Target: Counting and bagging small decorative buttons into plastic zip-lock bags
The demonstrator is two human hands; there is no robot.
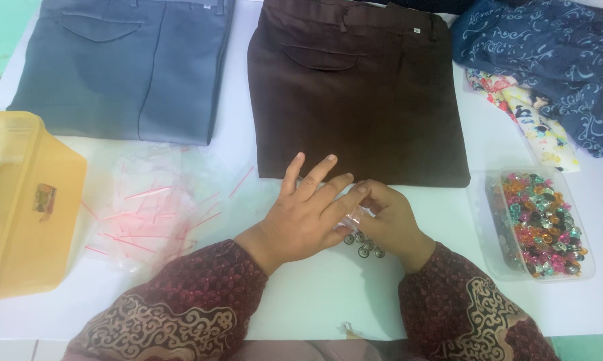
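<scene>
Heap of small clear plastic zip bags with red seal strips (151,214): on table, left of hands. Small rectangular multicoloured sticker label (44,200): on yellow plastic container's side, far left.

Brown trousers (358,93); grey-blue trousers (124,67); yellow tub (30,200).

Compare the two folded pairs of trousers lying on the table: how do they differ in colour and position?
The grey-blue trousers lie at the far left, beside the yellow tub; the dark brown trousers lie in the middle, just beyond the left hand and right hand. The grey-blue pair is lighter and partly cut off by the frame's top edge; the brown pair shows a small pale tag at its waistband. Both are folded flat, each with a curved pocket showing.
</scene>
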